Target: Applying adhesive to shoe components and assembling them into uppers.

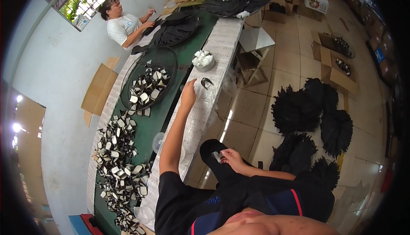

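Note:
My left arm reaches over the white-covered ledge of the workbench. At its end, my left hand (188, 93) has the forefinger stretched out and nothing visible in it. Just right of it on the ledge lies a small dark curved piece (206, 83) with a pale inside. Beyond stands a round tub (203, 65) full of white wads or pads. Down by my dark-clothed leg, my right hand (232, 158) is closed on a small greyish, partly see-through piece (217, 156), whose kind I cannot make out.
A black wire basket (171, 85) and a long heap of black-and-cream pieces (117, 158) cover the green belt. A co-worker (124, 23) handles flat black pieces beyond. Bundles of black pieces (297, 109) lie on the tiled floor, near open cartons (337, 79) and a stool (256, 43).

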`<state>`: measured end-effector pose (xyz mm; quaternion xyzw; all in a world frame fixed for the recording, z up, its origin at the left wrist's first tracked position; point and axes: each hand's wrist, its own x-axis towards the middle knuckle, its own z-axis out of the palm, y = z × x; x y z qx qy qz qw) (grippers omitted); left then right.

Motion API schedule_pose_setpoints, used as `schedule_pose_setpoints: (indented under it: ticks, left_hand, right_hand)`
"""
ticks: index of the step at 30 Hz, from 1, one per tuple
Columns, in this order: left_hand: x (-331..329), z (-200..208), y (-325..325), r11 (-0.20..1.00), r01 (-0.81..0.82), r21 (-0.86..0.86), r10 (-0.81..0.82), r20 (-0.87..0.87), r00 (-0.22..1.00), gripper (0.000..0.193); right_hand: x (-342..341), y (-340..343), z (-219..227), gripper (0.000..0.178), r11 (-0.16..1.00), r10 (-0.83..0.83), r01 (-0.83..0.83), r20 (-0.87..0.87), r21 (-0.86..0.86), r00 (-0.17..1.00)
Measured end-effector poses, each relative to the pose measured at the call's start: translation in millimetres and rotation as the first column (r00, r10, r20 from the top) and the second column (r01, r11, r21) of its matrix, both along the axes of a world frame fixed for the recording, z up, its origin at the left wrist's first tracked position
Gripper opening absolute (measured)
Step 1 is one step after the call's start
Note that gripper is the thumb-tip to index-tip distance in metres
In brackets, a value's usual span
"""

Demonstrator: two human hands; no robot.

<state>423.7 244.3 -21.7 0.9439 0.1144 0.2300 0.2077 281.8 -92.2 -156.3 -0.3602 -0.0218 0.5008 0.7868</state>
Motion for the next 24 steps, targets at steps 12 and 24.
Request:
schedule_pose_setpoints:
  ticks: [12,24]
  left_hand:
    - [42,11,-7,0.826,0.192,0.531,-0.082,-0.225,0.971,0.041]
    - [-10,128,95,0.866,-0.406,0.291,0.274,0.403,0.873,0.089]
  right_hand:
    - [20,12,-14,0.022,0.998,0.01,0.005,0.256,-0.056,0.967]
    - [29,11,-7,0.019,0.999,0.025,-0.02,0.17,-0.033,0.985]
